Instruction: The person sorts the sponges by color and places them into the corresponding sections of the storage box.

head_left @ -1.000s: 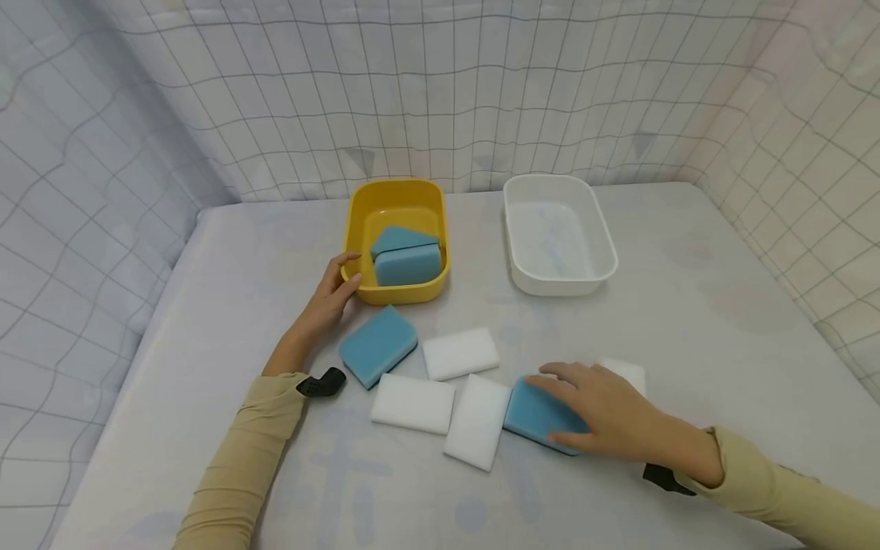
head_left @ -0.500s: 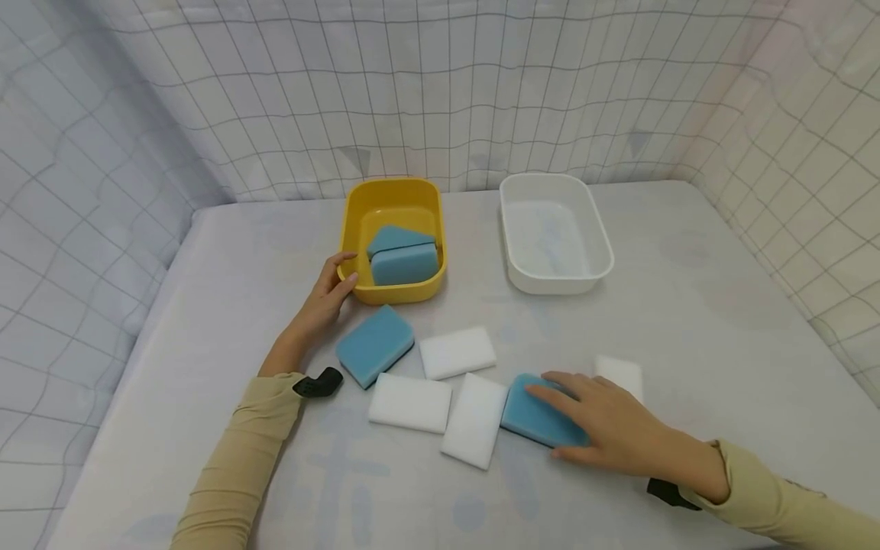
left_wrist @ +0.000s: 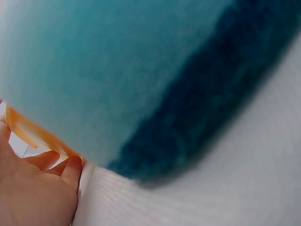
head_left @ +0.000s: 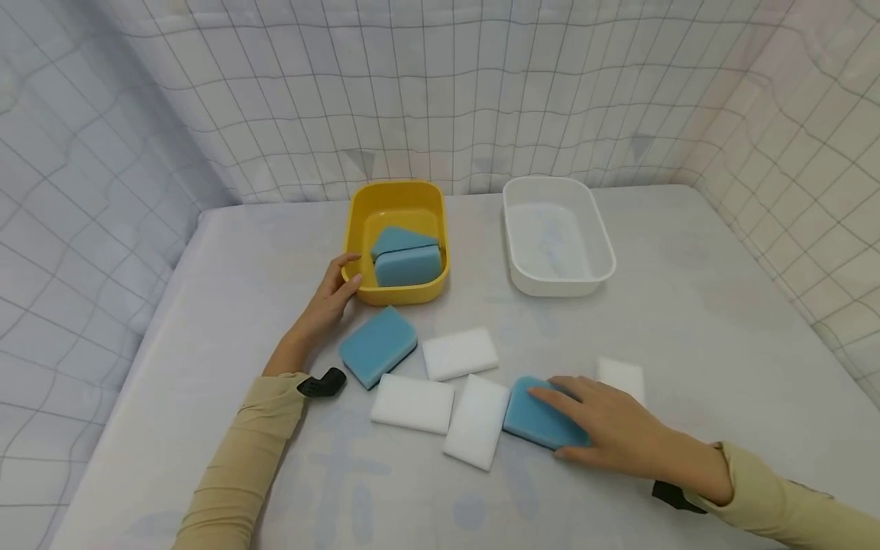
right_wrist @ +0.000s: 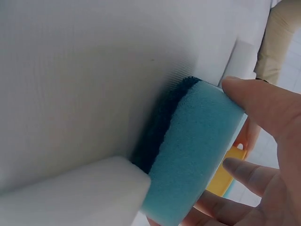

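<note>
My left hand (head_left: 323,305) grips the near left corner of a yellow tub (head_left: 425,293), with thumb and a finger at its rim. Two blue sponges (head_left: 409,266) are inside the tub. Just in front of it lies another blue sponge (head_left: 378,347), which fills much of the left wrist view, dark scouring side down. On the right, my right hand (head_left: 615,428) holds a blue sponge (head_left: 539,416) lying on the table. In the right wrist view the thumb is at one end of this sponge (right_wrist: 193,136) and the fingers reach round its far side.
Several white sponges (head_left: 414,403) lie between the hands. One more white sponge (head_left: 621,377) sits just beyond the right hand. A white tub (head_left: 562,287) with nothing in it stands right of the yellow one. Grid-patterned cloth (head_left: 440,92) hangs behind the table.
My right hand has shifted slightly right and toward me over the blue sponge, which has stayed in place. My left hand stays at the yellow tub.
</note>
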`<state>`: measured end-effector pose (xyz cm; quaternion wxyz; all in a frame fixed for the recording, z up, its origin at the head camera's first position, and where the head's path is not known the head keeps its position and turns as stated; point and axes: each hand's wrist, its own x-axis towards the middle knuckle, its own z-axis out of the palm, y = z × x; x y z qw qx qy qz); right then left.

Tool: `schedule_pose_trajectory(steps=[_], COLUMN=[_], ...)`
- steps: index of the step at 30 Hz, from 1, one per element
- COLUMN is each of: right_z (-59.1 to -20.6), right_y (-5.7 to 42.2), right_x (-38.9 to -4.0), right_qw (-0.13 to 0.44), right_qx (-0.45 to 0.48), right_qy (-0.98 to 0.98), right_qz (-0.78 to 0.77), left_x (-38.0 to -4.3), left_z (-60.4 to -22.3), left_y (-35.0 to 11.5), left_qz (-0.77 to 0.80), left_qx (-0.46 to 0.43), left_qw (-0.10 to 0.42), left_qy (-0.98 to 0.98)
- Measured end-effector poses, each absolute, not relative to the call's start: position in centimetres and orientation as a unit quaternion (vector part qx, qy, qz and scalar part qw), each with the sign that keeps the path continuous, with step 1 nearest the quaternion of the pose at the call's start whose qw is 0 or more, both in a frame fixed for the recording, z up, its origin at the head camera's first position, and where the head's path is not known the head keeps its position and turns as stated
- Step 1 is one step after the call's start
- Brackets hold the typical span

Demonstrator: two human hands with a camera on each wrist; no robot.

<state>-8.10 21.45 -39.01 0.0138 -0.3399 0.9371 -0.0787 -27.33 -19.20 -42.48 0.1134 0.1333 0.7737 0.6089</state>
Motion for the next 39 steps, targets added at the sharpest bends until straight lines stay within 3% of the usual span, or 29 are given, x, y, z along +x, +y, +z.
schedule_pose_trajectory(steps=[39], right_z=[-35.7], right_y=[21.7], right_x=[-11.6], right_qw=[-0.111], right_qx=[-0.380], right_qy=[0.916], right_qz=[-0.062], left_x=[-27.3], left_z=[-42.4], left_y=[-19.2], left_qz=[0.600], left_qx=[0.134], left_qw=[0.109], left_qy=[0.781])
